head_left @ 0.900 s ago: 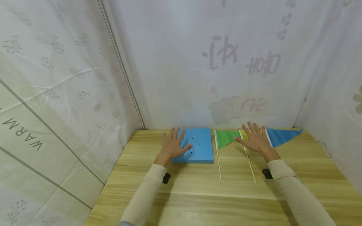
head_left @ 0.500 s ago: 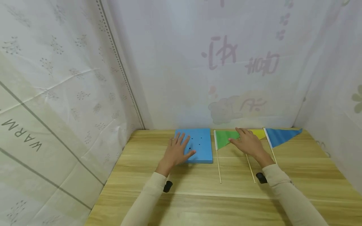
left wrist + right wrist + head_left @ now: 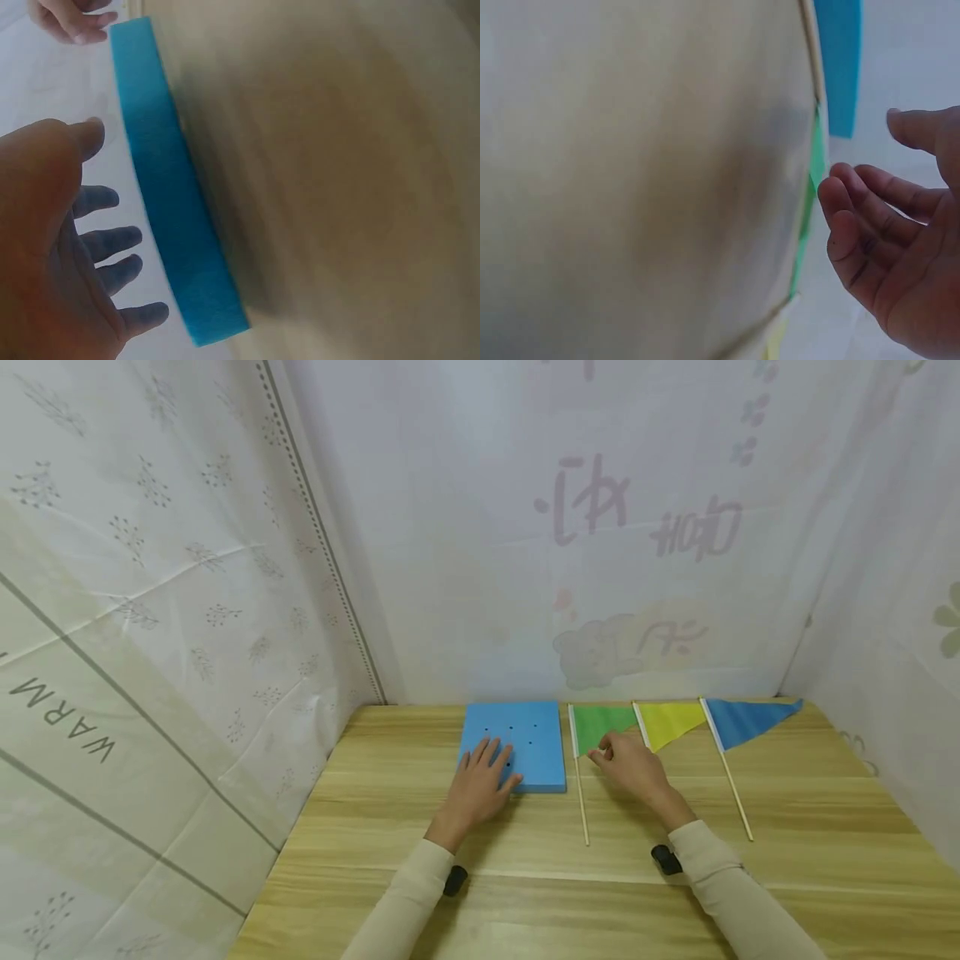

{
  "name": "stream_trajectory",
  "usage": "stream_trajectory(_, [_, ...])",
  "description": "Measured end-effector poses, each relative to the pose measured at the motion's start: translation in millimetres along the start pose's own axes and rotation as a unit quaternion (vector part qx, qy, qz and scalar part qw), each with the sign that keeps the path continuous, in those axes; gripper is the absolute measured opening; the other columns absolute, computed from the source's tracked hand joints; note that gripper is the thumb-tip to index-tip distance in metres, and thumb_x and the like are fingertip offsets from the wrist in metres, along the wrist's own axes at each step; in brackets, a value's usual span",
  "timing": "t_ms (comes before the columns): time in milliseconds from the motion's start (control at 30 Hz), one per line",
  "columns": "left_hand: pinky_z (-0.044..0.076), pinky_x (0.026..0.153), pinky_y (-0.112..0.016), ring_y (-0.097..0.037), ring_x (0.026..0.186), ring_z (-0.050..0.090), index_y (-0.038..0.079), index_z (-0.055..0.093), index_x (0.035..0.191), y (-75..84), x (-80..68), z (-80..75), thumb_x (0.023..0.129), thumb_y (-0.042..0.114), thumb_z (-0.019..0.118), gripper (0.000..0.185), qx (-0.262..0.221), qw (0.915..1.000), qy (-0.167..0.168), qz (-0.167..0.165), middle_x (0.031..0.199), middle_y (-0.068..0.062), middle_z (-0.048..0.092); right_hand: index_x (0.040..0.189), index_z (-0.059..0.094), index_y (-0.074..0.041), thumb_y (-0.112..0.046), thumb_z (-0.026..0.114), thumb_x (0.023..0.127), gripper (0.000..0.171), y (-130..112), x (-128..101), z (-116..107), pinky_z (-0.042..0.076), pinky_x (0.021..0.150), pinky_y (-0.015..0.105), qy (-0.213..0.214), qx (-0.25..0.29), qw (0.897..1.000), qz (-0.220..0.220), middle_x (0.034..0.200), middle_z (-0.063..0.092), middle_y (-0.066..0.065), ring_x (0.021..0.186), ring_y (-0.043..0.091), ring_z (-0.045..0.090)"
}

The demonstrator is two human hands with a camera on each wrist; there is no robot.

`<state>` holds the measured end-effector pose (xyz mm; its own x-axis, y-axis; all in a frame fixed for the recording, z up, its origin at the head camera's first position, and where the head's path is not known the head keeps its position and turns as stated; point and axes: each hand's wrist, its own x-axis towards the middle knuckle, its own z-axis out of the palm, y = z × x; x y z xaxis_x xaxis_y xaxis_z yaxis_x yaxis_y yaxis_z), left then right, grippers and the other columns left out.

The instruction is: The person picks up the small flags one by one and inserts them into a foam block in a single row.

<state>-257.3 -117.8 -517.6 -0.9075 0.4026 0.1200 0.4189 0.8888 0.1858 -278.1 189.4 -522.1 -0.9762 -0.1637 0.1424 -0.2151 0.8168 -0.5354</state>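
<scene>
Your left hand [image 3: 480,785] lies flat, fingers spread, on the near edge of the blue foam board [image 3: 525,739]. Your right hand [image 3: 630,764], fingers loosely bent and holding nothing, hovers at the green flag [image 3: 600,725], just beside the board's right edge. Bare table [image 3: 825,827] spreads toward you.

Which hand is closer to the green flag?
Right. The right hand hovers at the green flag, fingertips by its cloth; the left hand rests on the blue foam board beside it.
</scene>
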Motion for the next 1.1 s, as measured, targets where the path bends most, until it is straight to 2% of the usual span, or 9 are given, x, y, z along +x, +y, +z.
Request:
stream_trajectory(133, [0.029, 0.128, -0.065, -0.038, 0.163, 0.027, 0.016, 0.041, 0.166, -0.5, 0.5, 5.5, 0.113, 0.050, 0.049, 0.064, 0.004, 0.9999, -0.004, -0.013, 0.174, -0.015, 0.033, 0.103, 0.070, -0.006, -0.038, 0.068, 0.106, 0.032, -6.6, -3.0, 13.4, 0.051, 0.061, 0.036, -0.024, -0.013, 0.999, 0.018, 0.090, 0.072, 0.007, 0.071, 0.018, 0.061])
stream_trajectory(367, [0.025, 0.130, -0.065, -0.038, 0.163, 0.027, 0.020, 0.043, 0.165, -2.6, 0.5, 6.4, 0.113, 0.051, 0.048, 0.061, 0.000, 0.9998, -0.013, -0.018, 0.175, -0.014, 0.030, 0.079, 0.059, -0.012, -0.042, 0.072, 0.101, 0.039, -21.6, -2.3, 22.0, 0.037, 0.050, 0.030, -0.054, -0.024, 0.997, 0.049, 0.068, 0.058, 0.001, 0.058, 0.016, 0.050])
stream_trajectory(533, [0.025, 0.130, -0.066, -0.039, 0.163, 0.027, 0.022, 0.044, 0.165, -2.5, -0.3, 6.3, 0.113, 0.051, 0.047, 0.059, 0.002, 0.9998, -0.015, -0.010, 0.175, -0.015, 0.032, 0.066, 0.050, -0.016, -0.033, 0.074, 0.099, 0.045, -23.9, -1.8, 22.7, 0.026, 0.046, 0.026, -0.070, -0.029, 0.996, 0.050, 0.057, 0.041, -0.005, 0.051, 0.011, 0.035])
stream_trajectory(633, [0.026, 0.129, -0.067, -0.040, 0.163, 0.028, 0.022, 0.045, 0.165, -2.8, -0.6, 6.8, 0.113, 0.050, 0.047, 0.059, 0.005, 0.9999, -0.013, -0.004, 0.174, -0.015, 0.032, 0.056, 0.040, -0.020, -0.024, 0.070, 0.098, 0.052, -18.7, 1.2, 25.1, 0.019, 0.045, 0.026, -0.065, -0.023, 0.997, 0.038, 0.052, 0.027, -0.009, 0.049, 0.010, 0.024])
stream_trajectory(767, [0.027, 0.128, -0.068, -0.041, 0.162, 0.030, 0.021, 0.047, 0.163, -5.0, 1.0, 9.0, 0.113, 0.048, 0.049, 0.057, 0.006, 1.0000, 0.001, 0.005, 0.173, -0.017, 0.034, 0.050, 0.038, -0.023, -0.017, 0.065, 0.091, 0.050, -17.1, 5.5, 23.7, 0.020, 0.044, 0.025, -0.063, -0.005, 0.997, 0.051, 0.049, 0.027, -0.011, 0.047, 0.009, 0.026])
stream_trajectory(867, [0.027, 0.128, -0.069, -0.042, 0.161, 0.031, 0.020, 0.047, 0.163, -6.5, 1.8, 10.1, 0.112, 0.047, 0.050, 0.058, 0.009, 0.9999, 0.005, 0.010, 0.173, -0.016, 0.035, 0.047, 0.043, -0.022, -0.017, 0.065, 0.092, 0.051, -19.2, 7.0, 19.6, 0.024, 0.043, 0.023, -0.078, 0.014, 0.994, 0.076, 0.043, 0.035, -0.009, 0.040, 0.009, 0.036])
stream_trajectory(1000, [0.027, 0.128, -0.068, -0.041, 0.162, 0.030, 0.021, 0.046, 0.164, -6.2, 0.8, 8.4, 0.112, 0.048, 0.050, 0.058, 0.010, 0.9999, -0.005, 0.010, 0.173, -0.014, 0.035, 0.045, 0.051, -0.017, -0.014, 0.066, 0.095, 0.052, -16.9, 7.4, 17.0, 0.033, 0.039, 0.022, -0.090, 0.052, 0.991, 0.079, 0.038, 0.047, -0.004, 0.034, 0.011, 0.050])
stream_trajectory(1100, [0.027, 0.128, -0.067, -0.040, 0.162, 0.030, 0.021, 0.046, 0.164, -5.7, 0.8, 7.5, 0.113, 0.049, 0.049, 0.058, 0.013, 0.9998, -0.010, 0.008, 0.174, -0.013, 0.035, 0.047, 0.053, -0.014, -0.011, 0.066, 0.095, 0.050, -15.8, 6.7, 15.8, 0.040, 0.038, 0.022, -0.091, 0.080, 0.989, 0.079, 0.040, 0.052, -0.001, 0.034, 0.012, 0.055])
